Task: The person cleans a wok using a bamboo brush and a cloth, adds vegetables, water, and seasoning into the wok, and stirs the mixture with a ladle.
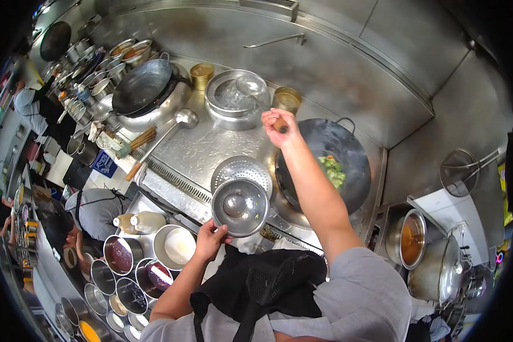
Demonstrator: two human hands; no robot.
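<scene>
From where I sit, the steel table (196,151) gives me its widest bare stretch between the long-handled ladle (186,118) on the left and the water pot (233,107). A slotted strip (178,184) runs along the near edge, and the back wall (347,80) bounds the far side, with a thin spout (275,41) reaching out above the pot. On the right I have less room: the wok (356,182) fills most of that side, and the right forearm crosses over it.

I see the left hand (212,238) closed on the near rim of the metal bowl (239,208), its thumb lying at the edge. The right hand (280,129) is curled shut around the wooden handle end of the scoop ladle (251,85), whose round head is at the water pot, near the 2 tins (202,76) (287,99) flanking it.

The metal bowl sits close to the body, just past the black apron (262,279), overlapping my view of the perforated strainer (242,174). It is round and shiny, with a few small green scraps inside. In the dark wok, chopped green vegetables (333,171) lie in a pile with orange-red bits among them.
</scene>
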